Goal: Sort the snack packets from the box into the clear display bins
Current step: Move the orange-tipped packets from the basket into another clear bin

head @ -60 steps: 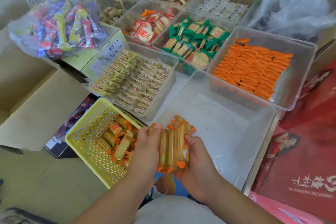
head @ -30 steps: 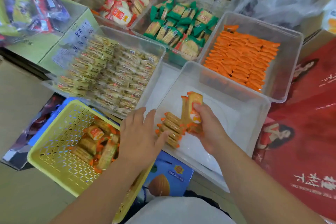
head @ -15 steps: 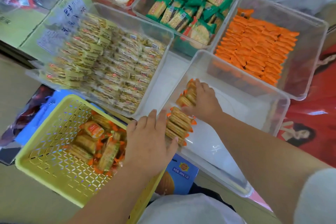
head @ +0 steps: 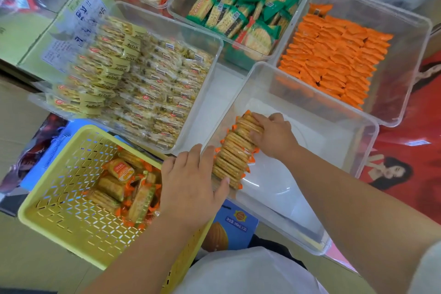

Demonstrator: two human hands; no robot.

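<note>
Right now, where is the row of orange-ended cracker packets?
In the head view the packet row lies along the left wall of the nearest clear bin, between the left hand and the right hand, right of the yellow basket.

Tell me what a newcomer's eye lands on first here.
The solid block of orange packets in the far-right clear bin catches the eye first. At centre, a row of cracker packets lines the left wall of the near bin. The left hand lies flat beside the row and the right hand grips its far end. At lower left, the yellow basket holds more of the same packets.
</note>
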